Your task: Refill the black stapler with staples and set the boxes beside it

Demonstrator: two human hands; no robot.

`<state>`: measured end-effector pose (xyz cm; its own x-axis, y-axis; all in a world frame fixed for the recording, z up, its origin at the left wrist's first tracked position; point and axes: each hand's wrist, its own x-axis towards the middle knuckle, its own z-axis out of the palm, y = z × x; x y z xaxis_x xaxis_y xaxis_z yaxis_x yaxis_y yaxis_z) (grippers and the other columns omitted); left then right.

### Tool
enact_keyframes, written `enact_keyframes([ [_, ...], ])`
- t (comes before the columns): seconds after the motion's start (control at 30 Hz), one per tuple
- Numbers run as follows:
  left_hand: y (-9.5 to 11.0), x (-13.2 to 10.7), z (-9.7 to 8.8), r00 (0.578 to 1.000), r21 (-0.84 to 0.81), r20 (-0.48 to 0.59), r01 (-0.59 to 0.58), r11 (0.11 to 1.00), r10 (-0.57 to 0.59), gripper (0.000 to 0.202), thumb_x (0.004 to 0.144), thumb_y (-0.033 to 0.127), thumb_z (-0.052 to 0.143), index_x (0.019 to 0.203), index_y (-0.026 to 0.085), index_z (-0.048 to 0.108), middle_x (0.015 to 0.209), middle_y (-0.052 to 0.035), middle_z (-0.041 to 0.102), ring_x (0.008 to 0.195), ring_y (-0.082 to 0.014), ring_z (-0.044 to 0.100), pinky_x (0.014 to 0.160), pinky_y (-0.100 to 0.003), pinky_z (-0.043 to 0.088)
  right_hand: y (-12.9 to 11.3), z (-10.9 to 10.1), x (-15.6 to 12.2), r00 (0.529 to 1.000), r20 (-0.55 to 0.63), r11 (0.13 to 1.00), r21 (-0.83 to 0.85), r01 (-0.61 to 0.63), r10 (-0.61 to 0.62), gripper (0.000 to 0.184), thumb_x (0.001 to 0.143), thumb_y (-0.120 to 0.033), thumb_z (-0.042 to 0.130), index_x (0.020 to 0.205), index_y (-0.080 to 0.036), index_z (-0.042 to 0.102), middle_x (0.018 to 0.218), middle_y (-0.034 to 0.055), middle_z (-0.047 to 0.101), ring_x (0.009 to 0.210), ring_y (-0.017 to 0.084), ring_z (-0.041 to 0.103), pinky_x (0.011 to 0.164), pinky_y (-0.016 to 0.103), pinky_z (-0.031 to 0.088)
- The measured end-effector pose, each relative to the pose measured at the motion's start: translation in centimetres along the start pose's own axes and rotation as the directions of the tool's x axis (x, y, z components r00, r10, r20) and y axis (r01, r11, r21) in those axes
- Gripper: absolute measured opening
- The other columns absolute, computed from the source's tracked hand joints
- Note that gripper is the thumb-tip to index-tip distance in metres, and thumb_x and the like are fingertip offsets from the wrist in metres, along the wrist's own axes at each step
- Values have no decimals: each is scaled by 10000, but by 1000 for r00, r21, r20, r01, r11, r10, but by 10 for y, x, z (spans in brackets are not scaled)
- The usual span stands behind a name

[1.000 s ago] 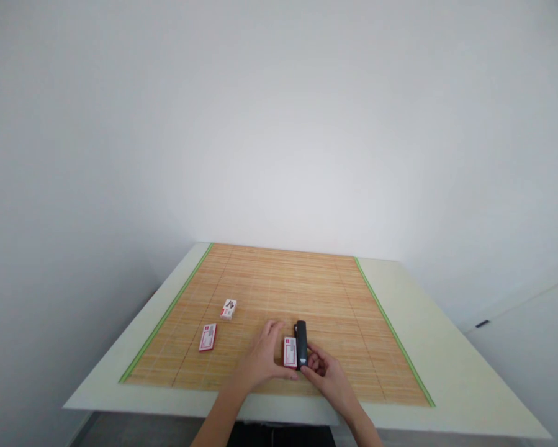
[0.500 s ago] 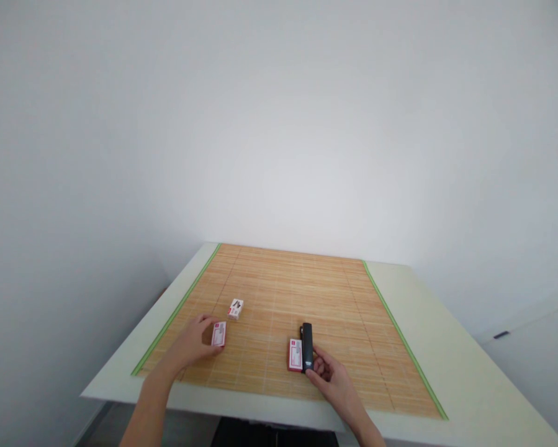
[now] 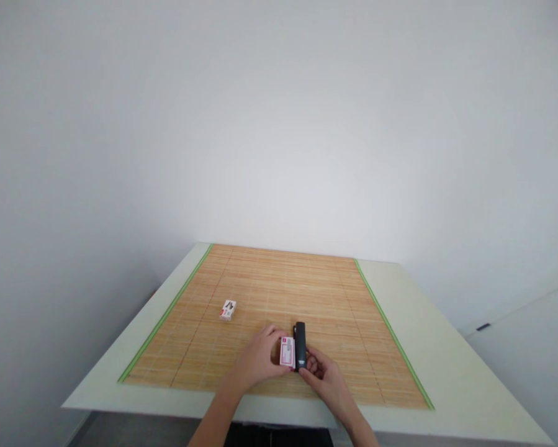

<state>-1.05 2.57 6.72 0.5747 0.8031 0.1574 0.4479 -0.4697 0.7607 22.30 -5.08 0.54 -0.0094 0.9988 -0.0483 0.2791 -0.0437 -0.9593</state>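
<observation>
A black stapler lies on the bamboo mat near its front edge. My right hand has its fingers closed on the stapler's near end. My left hand grips a small red-and-white box and holds it against the stapler's left side. Whether a second box lies under it is hidden. Another small white box lies further left on the mat, away from both hands.
The mat has green side edges and covers most of a pale table. The table stands against a white wall. A white cabinet front with a dark handle is at the right.
My left hand reached left to the red-and-white box on the mat, took hold of it and brought it back beside the stapler. My right hand stayed on the stapler.
</observation>
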Motion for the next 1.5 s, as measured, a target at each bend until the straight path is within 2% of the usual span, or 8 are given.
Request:
enact_keyframes([
  [0.3, -1, 4, 4, 1000, -56, 23, -5, 998, 6, 594, 652, 423, 887, 1186, 271, 676, 1173, -65, 659, 1095, -299, 599, 953, -385, 462, 5, -1, 2, 999, 11, 999, -1, 38, -38, 640, 832, -541, 738, 1363, -196, 649, 770, -10, 586, 672, 156, 529, 598, 265, 425],
  [0.43, 3, 0, 8, 999, -66, 40, 33, 997, -31, 845, 584, 490, 917, 1352, 304, 618, 1327, -85, 627, 1198, -331, 575, 1024, -427, 456, 0, -1, 1, 999, 2, 999, -15, 44, -44, 642, 831, -541, 735, 1364, -193, 650, 776, 0, 609, 677, 166, 549, 607, 275, 442],
  [0.53, -2, -1, 1, 986, -116, -65, 147, 982, -155, 918, 652, 573, 857, 1471, 320, 529, 1401, -78, 606, 1114, -293, 631, 967, -395, 509, -4, -1, 1, 1000, -8, 1000, -14, 24, -24, 656, 808, -556, 745, 1350, -196, 663, 769, 2, 617, 678, 171, 562, 603, 277, 456],
  [0.63, -22, 0, -26, 903, -138, -279, 299, 944, -326, 548, 912, 618, 558, 1306, 249, 650, 1178, -72, 705, 864, -227, 661, 812, -355, 536, -4, 0, 0, 1000, -29, 1000, -10, 11, -11, 658, 795, -548, 754, 1346, -201, 664, 782, 5, 631, 677, 172, 579, 594, 280, 482],
  [0.8, -75, -7, -88, 687, -129, -545, 498, 858, -481, 532, 977, 567, 430, 1291, 181, 619, 1073, -115, 712, 892, -266, 662, 822, -382, 509, 6, 7, -15, 985, -127, 993, -32, 113, -116, 691, 859, -464, 708, 1481, -224, 529, 1176, 111, 696, 898, 234, 694, 755, 371, 603],
  [0.93, -103, -5, -104, 673, -137, -527, 536, 833, -519, 421, 915, 473, 597, 1178, 162, 700, 1059, -111, 747, 919, -266, 678, 866, -376, 495, 17, 18, -29, 938, -214, 913, -366, 181, -272, 736, 934, -412, 637, 1595, -256, 355, 1594, 120, 444, 1471, 327, 412, 1200, 565, 375],
  [1.07, -109, 11, -86, 728, -174, -435, 508, 843, -529, 359, 857, 441, 687, 1056, 152, 762, 1027, -109, 776, 973, -275, 695, 889, -367, 496, 19, 29, -29, 938, -163, 793, -588, 158, -307, 838, 972, -421, 606, 1655, -291, 140, 1657, 79, 347, 1542, 325, 290, 1276, 643, 146],
  [1.5, -55, 54, 28, 880, -404, -164, 352, 844, -445, 416, 802, 524, 709, 918, 137, 806, 842, -112, 785, 740, -247, 731, 665, -322, 535, 18, 33, -24, 937, -183, 784, -608, 129, -297, 701, 978, -463, 597, 1606, -283, 344, 1613, 65, 425, 1476, 317, 424, 1252, 561, 308],
])
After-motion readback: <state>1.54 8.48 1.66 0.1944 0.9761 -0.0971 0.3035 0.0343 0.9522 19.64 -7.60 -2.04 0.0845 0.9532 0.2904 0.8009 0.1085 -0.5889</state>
